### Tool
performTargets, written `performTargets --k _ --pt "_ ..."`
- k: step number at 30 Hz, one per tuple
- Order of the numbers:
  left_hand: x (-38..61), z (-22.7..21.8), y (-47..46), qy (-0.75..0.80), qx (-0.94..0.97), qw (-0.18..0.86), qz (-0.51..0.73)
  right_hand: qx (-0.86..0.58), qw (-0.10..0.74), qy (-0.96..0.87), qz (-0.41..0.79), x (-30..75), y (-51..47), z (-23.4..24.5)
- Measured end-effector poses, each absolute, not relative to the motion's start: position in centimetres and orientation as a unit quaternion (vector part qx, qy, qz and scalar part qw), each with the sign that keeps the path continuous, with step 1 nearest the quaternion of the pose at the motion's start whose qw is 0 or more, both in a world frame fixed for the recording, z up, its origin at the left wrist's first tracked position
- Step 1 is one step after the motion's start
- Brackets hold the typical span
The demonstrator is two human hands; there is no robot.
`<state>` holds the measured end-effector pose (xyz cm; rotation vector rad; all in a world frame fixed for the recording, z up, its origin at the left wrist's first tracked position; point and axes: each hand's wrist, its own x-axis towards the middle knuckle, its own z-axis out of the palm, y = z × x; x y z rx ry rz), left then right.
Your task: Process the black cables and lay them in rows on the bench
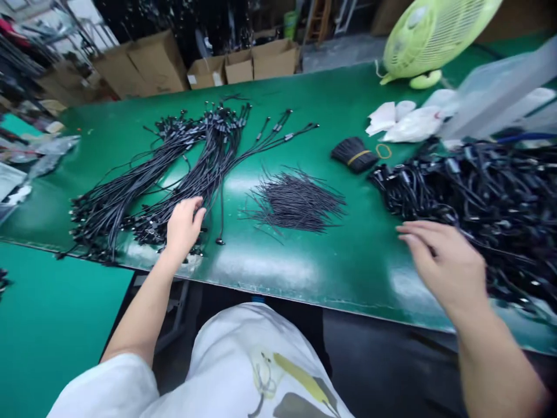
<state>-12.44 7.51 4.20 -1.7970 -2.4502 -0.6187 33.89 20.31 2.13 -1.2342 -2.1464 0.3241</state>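
Observation:
My left hand [185, 228] is over the near end of the right-hand bundle of black cables [204, 157], thumb and forefinger apart; nothing is plainly gripped. Beside it lies another bundle of black cables [139, 186] with small connectors at the ends. My right hand [448, 264] hovers at the left edge of a tangled heap of black cables [491, 197]. Its fingers are stretched out and the thumb lies close under them, with no cable visible in it. Between the hands is a loose pile of thin black ties [300, 200].
A bundle of black ties [354, 154] is held by a yellow band, with a loose rubber band [383, 151] beside it. White plastic bags [413, 122] and a green fan [435, 38] stand at the back right. Cardboard boxes [274, 60] are beyond the green table [278, 267].

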Motion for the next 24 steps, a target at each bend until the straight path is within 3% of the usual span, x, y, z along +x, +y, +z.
performTargets --k 3,6,12,16,18,24 --pt "-16.1 3.9 10.6 -0.812 -0.58 0.04 -0.058 -0.424 0.289 -0.842 0.169 30.2 19.4 1.1" --pt "-18.4 2.7 12.6 -0.805 -0.592 0.03 -0.004 -0.387 0.249 -0.869 0.185 27.5 19.8 0.6" --pt "-20.6 3.0 12.9 -0.795 -0.606 0.02 -0.016 -0.298 0.175 -0.917 0.201 21.3 20.9 1.8" --pt "-18.4 5.3 11.8 -0.762 -0.633 0.011 -0.135 -0.269 0.157 -0.93 0.195 13.6 21.2 4.0" --pt "-16.4 6.7 10.9 -0.73 -0.649 -0.047 -0.211 -0.273 0.169 -0.927 0.196 8.4 21.4 4.9" --pt "-13.8 10.3 6.2 -0.673 -0.494 -0.401 -0.376 -0.253 0.1 -0.945 0.18 -4.1 25.2 4.9"
